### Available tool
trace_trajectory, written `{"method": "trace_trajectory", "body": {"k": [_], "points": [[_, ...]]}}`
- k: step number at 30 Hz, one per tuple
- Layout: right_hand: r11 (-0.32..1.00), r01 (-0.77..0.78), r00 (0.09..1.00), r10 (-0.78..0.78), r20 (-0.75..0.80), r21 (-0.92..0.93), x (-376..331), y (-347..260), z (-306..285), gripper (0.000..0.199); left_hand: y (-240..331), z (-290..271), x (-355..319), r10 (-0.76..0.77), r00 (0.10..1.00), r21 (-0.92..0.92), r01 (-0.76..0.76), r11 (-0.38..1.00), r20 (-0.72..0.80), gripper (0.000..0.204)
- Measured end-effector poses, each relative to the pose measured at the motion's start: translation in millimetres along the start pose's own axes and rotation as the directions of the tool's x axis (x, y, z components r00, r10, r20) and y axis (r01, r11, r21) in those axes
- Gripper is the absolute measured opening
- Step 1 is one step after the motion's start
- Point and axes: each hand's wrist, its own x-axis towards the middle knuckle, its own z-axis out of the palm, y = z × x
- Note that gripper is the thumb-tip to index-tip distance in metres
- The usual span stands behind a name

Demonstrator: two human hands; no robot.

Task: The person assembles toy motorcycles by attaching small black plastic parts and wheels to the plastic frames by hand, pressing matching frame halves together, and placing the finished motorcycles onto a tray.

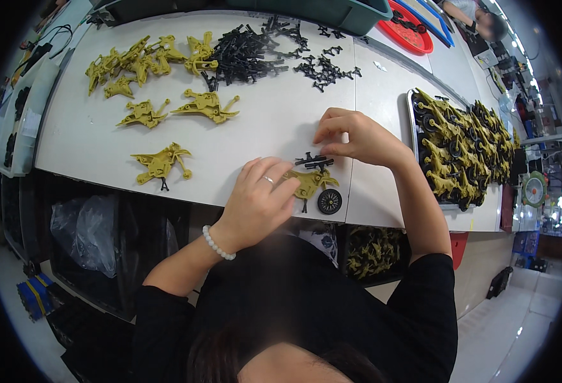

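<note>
My left hand [262,195], with a ring and a pale bead bracelet, lies over the left end of a yellow plastic toy motorcycle body [311,183], its fingers closed on it. A black spoked toy wheel [329,201] is at the body's lower right. Small black plastic parts [314,161] lie along its upper side. Just above them, my right hand [357,135] has its fingers and thumb curled together in a pinch. Whatever is between those fingertips is too small to make out. The body's left end is hidden under my left hand.
Several yellow bodies [159,163] lie on the white table's left side. Behind are a heap of black parts [246,56] and small black pieces [327,69]. A metal tray [414,127] of assembled toys stands right. A green bin [357,16] and red tray [415,39] are at the back.
</note>
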Motion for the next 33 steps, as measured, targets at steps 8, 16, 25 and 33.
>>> {"method": "trace_trajectory", "body": {"k": [8,16,25,33], "points": [[0.943,0.043,0.985,-0.096,-0.146,-0.331,27.9,-1.3,7.7,0.015,0.9,0.0,-3.7,0.002,0.999,-0.004,-0.002,1.000,-0.035,0.031],[0.788,0.372,0.790,-0.546,-0.279,-0.490,115.5,-48.8,65.5,0.027,3.4,2.6,-6.5,-0.026,0.998,0.028,0.028,0.999,-0.058,0.031],[0.968,0.194,0.887,-0.104,-0.449,0.159,74.9,-43.1,31.7,0.028,-0.1,2.3,-7.5,-0.057,0.997,-0.001,0.057,0.998,-0.056,0.035],[0.716,-0.088,0.950,0.270,-0.158,0.693,-43.5,-28.7,29.1,0.029,3.8,-29.2,4.7,0.075,0.956,-0.062,-0.097,0.993,-0.283,0.052]]}}
